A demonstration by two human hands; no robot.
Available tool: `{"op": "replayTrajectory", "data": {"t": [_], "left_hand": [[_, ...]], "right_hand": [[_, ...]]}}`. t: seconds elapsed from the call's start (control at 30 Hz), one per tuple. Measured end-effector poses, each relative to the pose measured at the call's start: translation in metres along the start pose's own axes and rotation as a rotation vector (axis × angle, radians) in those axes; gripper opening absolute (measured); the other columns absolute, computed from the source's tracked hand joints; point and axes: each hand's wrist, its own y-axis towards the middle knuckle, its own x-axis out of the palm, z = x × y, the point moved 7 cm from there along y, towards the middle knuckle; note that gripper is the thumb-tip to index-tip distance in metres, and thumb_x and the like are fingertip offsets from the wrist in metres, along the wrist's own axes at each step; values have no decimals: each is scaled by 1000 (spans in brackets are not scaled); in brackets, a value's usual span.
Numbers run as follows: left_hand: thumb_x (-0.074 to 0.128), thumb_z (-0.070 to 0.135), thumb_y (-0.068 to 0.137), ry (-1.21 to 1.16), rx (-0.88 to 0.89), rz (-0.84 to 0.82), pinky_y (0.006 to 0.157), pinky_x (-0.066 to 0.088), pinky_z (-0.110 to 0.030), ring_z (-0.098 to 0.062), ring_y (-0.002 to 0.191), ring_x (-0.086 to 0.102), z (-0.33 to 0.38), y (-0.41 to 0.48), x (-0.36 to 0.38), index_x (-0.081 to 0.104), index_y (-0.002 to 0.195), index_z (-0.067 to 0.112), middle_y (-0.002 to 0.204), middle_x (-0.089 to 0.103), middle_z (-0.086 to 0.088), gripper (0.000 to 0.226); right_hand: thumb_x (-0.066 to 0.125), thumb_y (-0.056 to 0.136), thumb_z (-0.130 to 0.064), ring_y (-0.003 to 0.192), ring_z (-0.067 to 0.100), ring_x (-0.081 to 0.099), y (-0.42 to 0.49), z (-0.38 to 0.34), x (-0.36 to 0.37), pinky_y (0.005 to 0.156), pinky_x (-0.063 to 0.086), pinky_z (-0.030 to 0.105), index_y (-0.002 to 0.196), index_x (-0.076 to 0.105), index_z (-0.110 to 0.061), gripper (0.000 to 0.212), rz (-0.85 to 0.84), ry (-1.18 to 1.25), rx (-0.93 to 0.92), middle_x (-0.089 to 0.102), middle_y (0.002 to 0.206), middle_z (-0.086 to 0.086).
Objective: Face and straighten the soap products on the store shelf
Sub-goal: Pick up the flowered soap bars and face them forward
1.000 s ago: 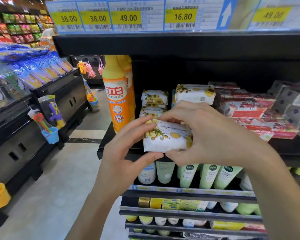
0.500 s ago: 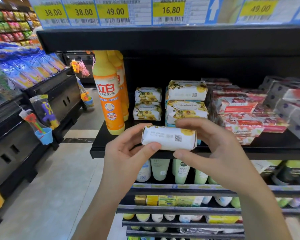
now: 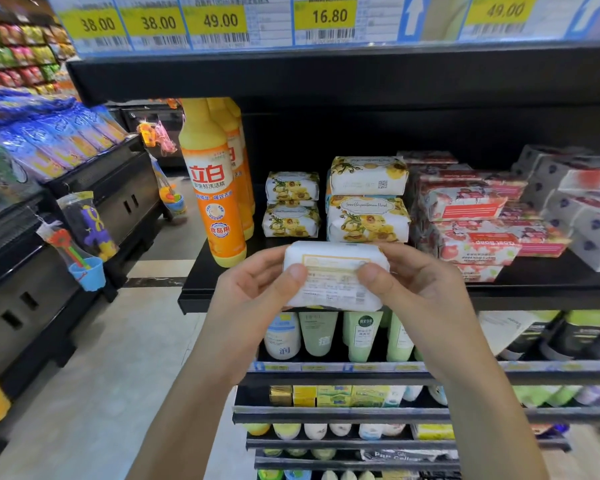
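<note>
Held soap bar [image 3: 335, 275]: white wrapper, back label with fine print and barcode facing up; just in front of the shelf [image 3: 534, 292] edge, below the floral stacks.
Left hand [image 3: 253, 299]: grip pinching the bar's left end, thumb on the label.
Right hand [image 3: 420, 292]: grip pinching the right end likewise.
Floral soap stacks [image 3: 368, 199]: script label, mostly unreadable.
Red soap boxes [image 3: 478, 244]: "Goat Soap", upside down.
Orange bottle [image 3: 212, 199]: "立白".
Price tags [image 3: 326, 17]: 38.00, 38.00, 49.00, 16.80, 49.00.

fine print on the soap bar [image 3: 333, 282] is too blurred to read; price tags [image 3: 329, 17] are cut off by the top edge.
</note>
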Motion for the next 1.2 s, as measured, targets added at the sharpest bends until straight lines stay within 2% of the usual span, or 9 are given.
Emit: {"op": "replayTrajectory", "data": {"t": [0.2, 0.33, 0.43, 0.57, 0.73, 0.83, 0.93, 1.1, 1.2], "left_hand": [[71, 28, 79, -86, -75, 66, 93, 57, -42, -25, 109, 73, -11, -3, -1, 68, 126, 10, 114, 77, -8, 51], [70, 30, 80, -106, -112, 95, 93, 57, -46, -26, 108, 73, -12, -3, -3, 68, 125, 8, 112, 77, -10, 50], [69, 31, 81, -123, -131, 94, 85, 63, -37, -24, 106, 74, -14, -3, -3, 68, 124, 8, 111, 77, -10, 49], [70, 33, 79, -127, -144, 71, 74, 62, -27, -22, 101, 75, -15, -4, -1, 69, 122, 7, 108, 78, -10, 50], [67, 33, 84, -157, -96, 55, 75, 62, -29, -25, 106, 74, -12, -3, 4, 67, 125, 9, 112, 77, -10, 48], [70, 33, 94, -173, -57, -19, 88, 61, -34, -25, 116, 69, -10, -3, 6, 61, 136, 14, 123, 73, -8, 46], [77, 27, 83, -91, 0, -142, 102, 54, -35, -21, 128, 62, -11, -4, 6, 49, 148, 25, 138, 65, -1, 71], [81, -2, 78, -28, 90, -168, 95, 56, -31, -25, 123, 64, -9, -4, 8, 54, 142, 16, 132, 67, -6, 71], [79, 1, 73, 24, 150, -112, 88, 58, -29, -24, 117, 67, -3, -2, 5, 61, 131, 14, 122, 71, -4, 62]], "right_hand": [[71, 78, -36, 95, 9, 73, 0, 14, 2, 74, 58, 24, 119, 71, -19, 44, -28, 8, 69, 79, 105, -3], [78, 74, -23, 111, 4, 68, -5, 11, 3, 89, 56, 23, 138, 56, -29, 68, -129, -56, 8, 67, 123, -26], [83, 74, -13, 120, 17, 65, -8, 12, 5, 99, 55, 34, 144, 50, -32, 80, -208, -127, -26, 62, 135, -24], [80, 80, 4, 126, 18, 61, -9, 15, 6, 103, 52, 39, 145, 50, -30, 79, -230, -140, -55, 58, 141, -19], [82, 74, -8, 121, 24, 65, -10, 17, -1, 102, 53, 36, 133, 63, -26, 64, -144, -36, -80, 68, 132, -1], [80, 76, -14, 113, 20, 68, -10, 16, -2, 95, 55, 29, 132, 64, -26, 60, -116, -31, -67, 71, 125, -7], [79, 75, -18, 105, 15, 71, -10, 16, -3, 87, 56, 24, 130, 65, -23, 56, -67, -10, -38, 73, 119, -12], [78, 71, -32, 95, 6, 72, -9, 16, -2, 80, 55, 19, 126, 69, -24, 56, -15, -14, 13, 73, 114, -21], [78, 72, -39, 98, 10, 73, -8, 18, 0, 85, 57, 25, 126, 69, -26, 56, -24, -25, 39, 73, 118, -17]]}}
